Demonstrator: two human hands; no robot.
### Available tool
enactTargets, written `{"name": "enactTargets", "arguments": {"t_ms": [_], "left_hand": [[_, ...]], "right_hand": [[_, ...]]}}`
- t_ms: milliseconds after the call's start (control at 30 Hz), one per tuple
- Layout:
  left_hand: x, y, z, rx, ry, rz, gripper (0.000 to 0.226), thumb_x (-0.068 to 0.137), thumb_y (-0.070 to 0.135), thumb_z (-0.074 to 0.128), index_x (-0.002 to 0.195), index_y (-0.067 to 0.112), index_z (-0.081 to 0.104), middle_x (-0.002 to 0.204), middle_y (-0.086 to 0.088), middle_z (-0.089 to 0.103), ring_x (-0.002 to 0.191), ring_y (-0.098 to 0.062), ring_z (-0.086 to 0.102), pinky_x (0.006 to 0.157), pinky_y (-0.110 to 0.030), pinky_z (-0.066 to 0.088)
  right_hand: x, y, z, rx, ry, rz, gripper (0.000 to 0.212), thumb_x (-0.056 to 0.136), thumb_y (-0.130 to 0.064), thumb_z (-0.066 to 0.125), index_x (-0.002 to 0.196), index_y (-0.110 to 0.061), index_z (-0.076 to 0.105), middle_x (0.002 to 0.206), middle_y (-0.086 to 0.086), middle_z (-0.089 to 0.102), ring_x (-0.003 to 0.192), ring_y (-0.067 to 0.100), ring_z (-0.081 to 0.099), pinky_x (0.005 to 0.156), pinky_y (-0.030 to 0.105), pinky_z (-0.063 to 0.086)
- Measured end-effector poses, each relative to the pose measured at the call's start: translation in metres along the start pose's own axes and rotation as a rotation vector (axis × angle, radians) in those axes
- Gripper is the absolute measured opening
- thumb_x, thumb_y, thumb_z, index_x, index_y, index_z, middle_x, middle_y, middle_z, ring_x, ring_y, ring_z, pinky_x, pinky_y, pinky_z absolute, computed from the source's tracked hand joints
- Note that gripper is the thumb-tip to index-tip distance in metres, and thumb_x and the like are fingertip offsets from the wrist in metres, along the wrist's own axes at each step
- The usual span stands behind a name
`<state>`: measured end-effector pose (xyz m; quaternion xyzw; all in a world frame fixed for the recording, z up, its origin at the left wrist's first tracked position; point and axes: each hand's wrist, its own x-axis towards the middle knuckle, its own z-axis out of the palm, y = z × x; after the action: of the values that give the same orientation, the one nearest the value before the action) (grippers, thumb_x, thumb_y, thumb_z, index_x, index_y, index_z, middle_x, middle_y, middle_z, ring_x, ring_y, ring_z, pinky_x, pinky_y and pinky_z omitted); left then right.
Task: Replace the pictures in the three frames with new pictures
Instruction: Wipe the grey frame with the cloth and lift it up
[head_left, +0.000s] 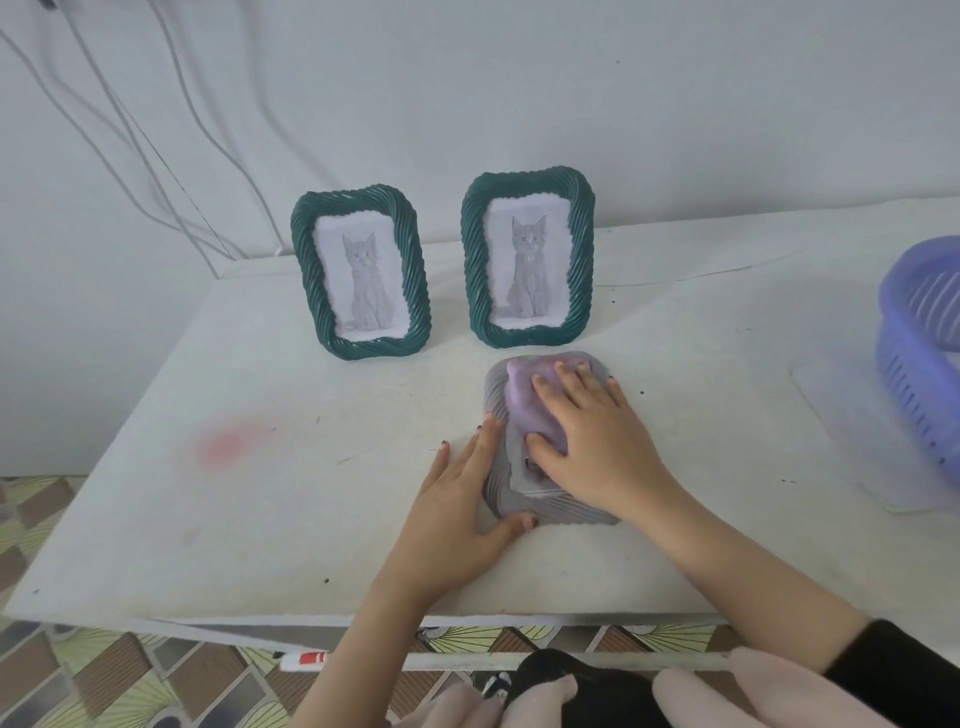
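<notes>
Two dark green twisted-rim frames stand upright at the back of the white table (234, 493), the left frame (362, 272) and the right frame (528, 261), each showing a grey kitten picture. A third, grey frame (498, 410) lies face down in front of the right one. A purple backing piece (527, 410) sits on its back. My right hand (587, 436) lies flat on that backing, fingers spread. My left hand (457, 499) rests against the frame's left edge, thumb at its near corner.
A purple slatted plastic basket (919, 358) stands at the table's right edge on a white sheet (852, 431). Cables (156, 156) hang down the wall at the back left. A pink stain (228, 444) marks the table's left part.
</notes>
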<state>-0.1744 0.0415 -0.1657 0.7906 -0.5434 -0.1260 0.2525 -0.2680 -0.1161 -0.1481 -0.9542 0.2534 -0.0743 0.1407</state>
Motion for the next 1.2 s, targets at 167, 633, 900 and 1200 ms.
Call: {"name": "enactTargets", "arguments": {"t_ms": [167, 633, 900, 1200], "left_hand": [[0.001, -0.001, 0.001, 0.029, -0.025, 0.013, 0.092, 0.076, 0.067, 0.036, 0.138, 0.033, -0.023, 0.156, 0.012, 0.005, 0.140, 0.005, 0.002, 0.111, -0.014, -0.012], [0.001, 0.000, -0.001, 0.051, -0.040, 0.025, 0.100, 0.073, 0.070, 0.035, 0.143, 0.021, -0.017, 0.150, 0.021, 0.006, 0.133, 0.011, 0.005, 0.108, -0.009, -0.013], [0.003, 0.000, -0.001, 0.058, -0.058, 0.026, 0.101, 0.073, 0.069, 0.033, 0.146, 0.015, -0.011, 0.151, 0.015, 0.005, 0.131, 0.011, 0.005, 0.105, -0.007, -0.015], [0.002, -0.001, -0.001, 0.067, -0.061, 0.008, 0.095, 0.070, 0.072, 0.030, 0.136, 0.025, -0.021, 0.156, 0.008, 0.009, 0.139, 0.002, 0.009, 0.105, -0.008, -0.015]], "right_hand": [[-0.012, -0.002, -0.003, 0.107, -0.047, -0.138, 0.052, 0.086, -0.032, 0.042, 0.136, -0.020, 0.043, 0.153, 0.007, 0.025, 0.144, 0.027, 0.012, 0.115, 0.035, 0.007], [-0.023, 0.029, -0.023, 0.017, -0.120, -0.112, 0.063, 0.086, -0.049, 0.019, 0.142, -0.025, 0.034, 0.154, -0.001, 0.022, 0.144, 0.017, 0.011, 0.114, 0.042, 0.013], [-0.013, 0.013, -0.009, 0.124, -0.051, -0.150, 0.064, 0.081, -0.057, 0.032, 0.133, -0.023, 0.048, 0.150, 0.004, 0.033, 0.141, 0.026, 0.020, 0.113, 0.038, 0.016], [-0.078, 0.008, -0.027, 0.215, -0.102, -0.047, 0.044, 0.087, -0.057, 0.038, 0.127, -0.043, 0.049, 0.154, 0.004, 0.016, 0.139, 0.021, 0.019, 0.110, 0.033, 0.020]]}}
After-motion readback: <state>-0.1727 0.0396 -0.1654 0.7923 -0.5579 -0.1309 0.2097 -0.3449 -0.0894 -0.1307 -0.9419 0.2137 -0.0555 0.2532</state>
